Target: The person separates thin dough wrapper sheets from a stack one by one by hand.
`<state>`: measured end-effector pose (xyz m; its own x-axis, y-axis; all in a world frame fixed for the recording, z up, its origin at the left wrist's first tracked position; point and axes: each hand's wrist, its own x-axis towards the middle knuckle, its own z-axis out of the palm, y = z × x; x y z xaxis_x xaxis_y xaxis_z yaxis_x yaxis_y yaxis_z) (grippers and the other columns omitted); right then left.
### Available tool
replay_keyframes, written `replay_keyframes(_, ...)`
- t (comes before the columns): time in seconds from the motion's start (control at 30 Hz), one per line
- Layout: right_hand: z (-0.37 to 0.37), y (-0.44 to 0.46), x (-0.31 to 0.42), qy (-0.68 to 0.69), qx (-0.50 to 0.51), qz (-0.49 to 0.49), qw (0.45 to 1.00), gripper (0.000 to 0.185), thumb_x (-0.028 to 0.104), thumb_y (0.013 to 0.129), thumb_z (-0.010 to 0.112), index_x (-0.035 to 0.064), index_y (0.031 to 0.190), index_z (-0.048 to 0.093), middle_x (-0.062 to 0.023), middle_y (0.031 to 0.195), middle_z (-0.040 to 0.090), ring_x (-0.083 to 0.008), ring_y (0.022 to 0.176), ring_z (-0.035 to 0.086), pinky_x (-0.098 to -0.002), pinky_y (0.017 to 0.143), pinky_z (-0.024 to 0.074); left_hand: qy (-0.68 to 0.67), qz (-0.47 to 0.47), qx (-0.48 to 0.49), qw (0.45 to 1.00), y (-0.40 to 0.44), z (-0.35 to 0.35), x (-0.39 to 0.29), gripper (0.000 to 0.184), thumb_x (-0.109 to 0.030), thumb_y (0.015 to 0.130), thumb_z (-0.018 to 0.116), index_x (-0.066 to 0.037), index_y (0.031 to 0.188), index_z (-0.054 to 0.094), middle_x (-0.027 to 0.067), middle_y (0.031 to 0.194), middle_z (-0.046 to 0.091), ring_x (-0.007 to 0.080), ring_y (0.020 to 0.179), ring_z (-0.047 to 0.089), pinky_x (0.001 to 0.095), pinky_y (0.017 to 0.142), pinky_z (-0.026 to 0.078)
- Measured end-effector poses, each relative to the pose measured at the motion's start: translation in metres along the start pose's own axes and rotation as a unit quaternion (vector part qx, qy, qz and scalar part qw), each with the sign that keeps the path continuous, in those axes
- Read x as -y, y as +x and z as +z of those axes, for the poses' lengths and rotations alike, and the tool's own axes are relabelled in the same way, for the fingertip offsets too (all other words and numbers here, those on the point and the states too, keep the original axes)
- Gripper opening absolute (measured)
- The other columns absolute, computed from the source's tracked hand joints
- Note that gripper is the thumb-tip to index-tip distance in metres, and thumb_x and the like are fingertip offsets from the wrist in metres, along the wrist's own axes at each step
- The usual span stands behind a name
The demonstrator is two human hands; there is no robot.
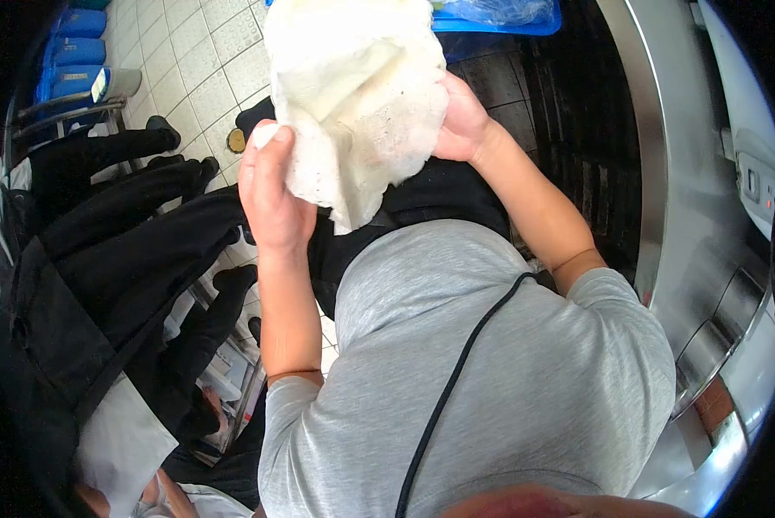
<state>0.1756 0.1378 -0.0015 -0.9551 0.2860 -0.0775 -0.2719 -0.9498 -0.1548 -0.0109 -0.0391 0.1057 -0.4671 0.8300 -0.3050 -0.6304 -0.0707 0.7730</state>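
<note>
Before my lap hangs a floppy off-white sheet, thin and wrinkled, with ragged edges and small dark specks; I cannot make out what it is made of. My left hand grips its left edge, thumb on the near face. On the other side my right hand holds the right edge, its fingertips hidden behind the sheet. The sheet's upper part is bright and overexposed, and its lower corner droops toward my grey shirt.
A blue tray with clear plastic film is beyond the sheet. Several people in black trousers sit close on my left. Blue containers stand at upper left on the tiled floor. Steel equipment lines my right.
</note>
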Motion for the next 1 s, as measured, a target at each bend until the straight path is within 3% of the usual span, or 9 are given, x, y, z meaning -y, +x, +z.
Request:
replay_keyframes(0.03,-0.003,-0.001,0.002,0.081,0.073,0.018,0.994,0.064,0.043,0.116,0.045,0.0016,0.165,0.049,-0.0184,0.166,0.057,-0.0347,0.147,0.061,-0.052,0.126,0.0482,0.001,-0.004,0.003,1.0,0.001,-0.01,0.0,0.022,-0.015,0.11,0.06,-0.001,0.125,0.064,0.0108,0.111,0.074,0.0202,0.099,0.075,0.0357,0.089,0.061)
replay_keyframes(0.2,-0.004,-0.015,0.022,0.131,0.114,0.002,0.985,0.067,0.047,0.116,0.042,0.0002,0.163,0.052,-0.0207,0.161,0.062,-0.0378,0.145,0.063,-0.0534,0.126,0.047,-0.008,-0.005,0.04,0.999,-0.007,-0.001,-0.011,0.049,-0.022,0.106,0.061,0.01,0.143,0.064,0.0212,0.132,0.076,0.0299,0.117,0.076,0.0404,0.107,0.058)
replay_keyframes(0.6,-0.034,-0.001,0.008,0.131,-0.021,-0.102,0.986,0.068,0.045,0.114,0.044,0.0017,0.167,0.047,-0.0204,0.167,0.056,-0.0367,0.151,0.056,-0.0524,0.131,0.0392,0.044,-0.108,-0.021,0.993,0.02,-0.045,0.033,0.036,-0.017,0.111,0.058,0.006,0.138,0.064,0.0158,0.137,0.074,0.0269,0.124,0.073,0.0438,0.108,0.058)
replay_keyframes(0.7,-0.051,0.013,0.016,0.12,0.08,-0.062,0.988,0.066,0.042,0.119,0.033,0.0039,0.173,0.037,-0.0164,0.177,0.043,-0.0313,0.161,0.042,-0.0446,0.138,0.0257,-0.006,-0.118,-0.035,0.992,0.026,-0.047,0.033,0.035,-0.02,0.113,0.056,0.004,0.138,0.064,0.0147,0.136,0.074,0.0271,0.126,0.072,0.0446,0.11,0.057)
replay_keyframes(0.83,-0.025,0.032,0.013,0.146,0.267,-0.063,0.95,0.063,0.04,0.121,0.031,0.0034,0.172,0.037,-0.0151,0.177,0.044,-0.0287,0.16,0.043,-0.0409,0.137,0.0253,0.041,-0.04,-0.058,0.997,0.035,-0.05,0.037,0.037,-0.027,0.116,0.054,0.0,0.139,0.064,0.0138,0.138,0.073,0.0264,0.124,0.072,0.0435,0.11,0.056)
replay_keyframes(0.87,-0.023,0.038,0.019,-0.058,0.112,-0.131,0.983,0.063,0.041,0.121,0.032,0.0029,0.17,0.04,-0.0164,0.174,0.047,-0.0305,0.158,0.046,-0.0427,0.136,0.0283,0.012,-0.019,-0.08,0.997,0.033,-0.047,0.036,0.029,-0.026,0.118,0.051,-0.002,0.129,0.064,0.0117,0.127,0.073,0.0231,0.119,0.071,0.0414,0.106,0.057)
replay_keyframes(0.93,-0.01,0.052,0.042,-0.257,-0.05,-0.195,0.945,0.063,0.042,0.121,0.033,0.0023,0.168,0.043,-0.0176,0.171,0.051,-0.0324,0.155,0.05,-0.0446,0.135,0.0313,-0.013,0.001,-0.1,0.995,0.031,-0.045,0.03,0.032,-0.03,0.121,0.045,-0.004,0.119,0.062,0.0117,0.114,0.074,0.0207,0.101,0.074,0.0373,0.087,0.063)
replay_keyframes(0.97,-0.001,0.063,0.066,-0.066,0.156,-0.128,0.977,0.063,0.044,0.12,0.034,0.0015,0.165,0.047,-0.0195,0.167,0.055,-0.0349,0.151,0.053,-0.0468,0.133,0.0346,-0.011,0.002,-0.096,0.995,0.03,-0.049,0.028,0.032,-0.03,0.121,0.045,-0.004,0.119,0.062,0.0117,0.114,0.074,0.0207,0.101,0.074,0.0373,0.087,0.063)
replay_keyframes(1.0,0.009,0.072,0.09,0.021,0.236,-0.11,0.965,0.065,0.047,0.119,0.035,0.0007,0.162,0.05,-0.0211,0.163,0.059,-0.0374,0.148,0.056,-0.0492,0.131,0.0374,0.007,-0.017,-0.082,0.996,0.028,-0.056,0.026,0.032,-0.031,0.121,0.045,-0.004,0.12,0.062,0.0132,0.113,0.075,0.021,0.094,0.075,0.0355,0.079,0.064)
